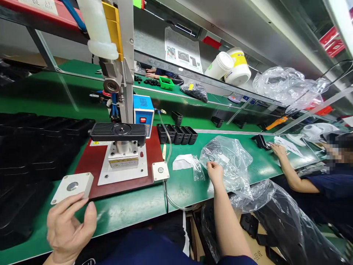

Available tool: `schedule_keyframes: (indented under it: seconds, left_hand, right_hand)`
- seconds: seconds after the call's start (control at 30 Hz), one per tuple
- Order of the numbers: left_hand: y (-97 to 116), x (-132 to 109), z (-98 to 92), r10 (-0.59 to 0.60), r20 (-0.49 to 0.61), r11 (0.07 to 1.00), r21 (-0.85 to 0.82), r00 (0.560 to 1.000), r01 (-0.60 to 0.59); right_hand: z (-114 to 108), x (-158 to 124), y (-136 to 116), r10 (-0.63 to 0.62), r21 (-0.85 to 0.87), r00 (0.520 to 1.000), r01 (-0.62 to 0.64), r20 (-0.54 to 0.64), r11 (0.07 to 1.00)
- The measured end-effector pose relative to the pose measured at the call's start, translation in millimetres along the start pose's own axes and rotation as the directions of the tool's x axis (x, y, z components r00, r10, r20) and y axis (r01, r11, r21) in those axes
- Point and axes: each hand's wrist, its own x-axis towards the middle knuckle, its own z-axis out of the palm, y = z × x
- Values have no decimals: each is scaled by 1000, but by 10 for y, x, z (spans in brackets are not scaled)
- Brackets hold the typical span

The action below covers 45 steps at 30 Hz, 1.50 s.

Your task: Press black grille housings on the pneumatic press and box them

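My left hand (71, 224) is open beside the left white button box (72, 187), its fingertips at the box's front edge. Over the clear plastic bag (234, 158) is my right hand (216, 173), thumb and finger pinched together at a thin black ring (211, 159). More dark rings lie in the bag. In the press (121, 81), a black ribbed part (118, 131) with a round centre rests on the metal fixture (123, 162). A second white button box (160, 172) sits at the right of the red-brown base.
Black housings (178, 135) stand in a row behind the bag; many black parts (33, 154) pile up at left. A blue control box (143, 114) sits behind the press. A co-worker's hand (278, 150) touches a black part at right. White buckets (220, 65) sit on the shelf.
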Motion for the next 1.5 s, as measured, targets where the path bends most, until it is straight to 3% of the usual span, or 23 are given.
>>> schedule_keyframes:
  seconds: [0.13, 0.33, 0.57, 0.83, 0.93, 1.0, 1.1, 1.2, 1.27, 1.33, 1.4, 1.5]
  left_hand:
    - [34, 28, 9, 103, 6, 995, 5, 995, -103]
    - [8, 41, 48, 162, -36, 987, 27, 986, -161]
    - [7, -3, 18, 143, 15, 989, 40, 990, -143]
    - [7, 7, 25, 98, 29, 995, 16, 995, -99]
    - [27, 28, 22, 64, 42, 998, 9, 997, -65]
    - [45, 40, 17, 79, 30, 997, 6, 996, -79]
    - [82, 61, 7, 64, 45, 998, -16, 997, -64]
    - [116, 94, -2, 22, 44, 999, -40, 999, -20]
    - [132, 118, -12, -2, 27, 999, -38, 1000, 4]
    - [142, 134, -28, -22, 13, 999, -30, 1000, 22]
    - [147, 138, -45, -31, 7, 999, -36, 999, 31]
    - [142, 125, -60, -45, 11, 997, -69, 999, 46]
  right_hand:
    - [17, 209, 258, 56, -197, 998, -51, 23, 979]
    - [204, 403, 249, 16, -325, 1000, -17, -7, 945]
    - [167, 548, 264, 65, -396, 998, -69, -22, 916]
    - [-135, 340, 182, 6, -233, 999, 5, 46, 972]
    - [-278, 180, -68, -122, -75, 990, 127, 70, 989]
    - [-324, 30, -378, -250, 45, 965, 247, 78, 968]
    - [-308, -286, -1025, -497, 236, 867, 477, 33, 847]
    - [-225, -659, -1741, -787, 376, 607, 759, -111, 532]
    - [-138, -865, -2172, -885, 408, 441, 843, -148, 352]
    - [-22, -990, -2527, -939, 413, 309, 883, -153, 224]
    - [111, -1031, -2784, -966, 393, 216, 908, -142, 145]
    - [281, -1011, -2977, -983, 331, 158, 936, -97, 118]
